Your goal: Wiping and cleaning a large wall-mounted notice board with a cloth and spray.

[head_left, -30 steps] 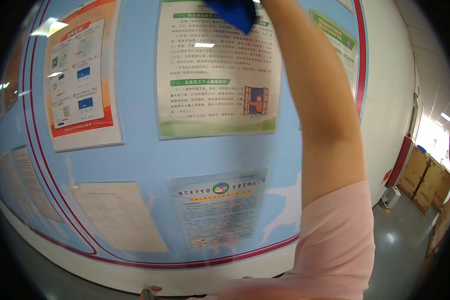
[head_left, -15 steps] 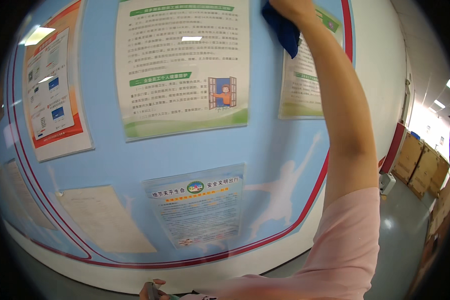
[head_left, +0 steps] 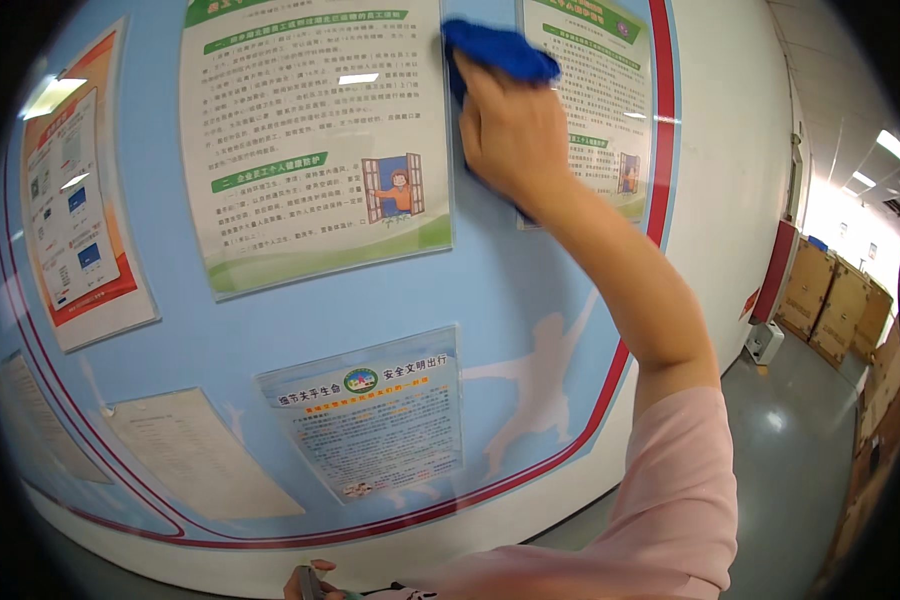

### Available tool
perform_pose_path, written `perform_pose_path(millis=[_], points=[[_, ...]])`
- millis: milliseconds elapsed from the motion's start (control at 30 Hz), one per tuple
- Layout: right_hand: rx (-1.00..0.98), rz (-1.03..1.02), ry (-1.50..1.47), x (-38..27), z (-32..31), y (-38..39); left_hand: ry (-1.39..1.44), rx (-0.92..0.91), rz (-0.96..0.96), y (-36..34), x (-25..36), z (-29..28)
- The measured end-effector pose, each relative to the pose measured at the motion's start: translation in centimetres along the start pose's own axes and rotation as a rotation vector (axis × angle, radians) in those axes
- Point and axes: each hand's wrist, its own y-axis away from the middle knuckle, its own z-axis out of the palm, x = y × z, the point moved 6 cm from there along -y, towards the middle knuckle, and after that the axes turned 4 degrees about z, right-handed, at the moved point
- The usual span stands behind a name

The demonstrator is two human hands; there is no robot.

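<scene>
Filling most of the view: a pale blue notice board (head_left: 530, 290) with a red curved border, cut off at the top and left by the dark fisheye rim. Fixed to the board, a large green-and-white poster (head_left: 310, 150), its upper edge out of frame; left of that poster, an orange-framed sheet (head_left: 75, 220), glare-streaked and hard to make out; below it, a smaller clear-sleeved notice (head_left: 375, 415); right of it, a second green poster (head_left: 605, 100), partly hidden behind hand and cloth. Pressed flat against the board between the two green posters, just right of the large poster's edge: a blue cloth (head_left: 495, 55), lower part covered. Spread over that cloth, the right hand (head_left: 515, 130), fingers curled on it, holding it to the surface. Far below the large poster, at the bottom edge, only fingertips of the left hand (head_left: 305, 580), closed around a small dark object (head_left: 310, 585) too cropped to identify.
</scene>
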Motion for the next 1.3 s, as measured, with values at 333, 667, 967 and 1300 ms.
perform_pose_path(millis=[333,667,967,1300], points=[[-0.590,-0.110,-0.310,-4.9,-5.6,17.4,-0.003,0.030,0.026,0.6,0.1,-0.4],[-0.476,0.321,-0.297,-0.1,-6.4,1.9,0.076,0.617,0.327,0.2,-5.0,-0.7],[0.171,0.053,0.017,6.3,0.5,-8.1,-0.018,0.116,0.379,1.8,0.1,-1.3],[0.129,0.332,0.299,9.4,3.3,-14.3,-0.079,0.156,-0.133,3.9,-0.2,-2.1]])
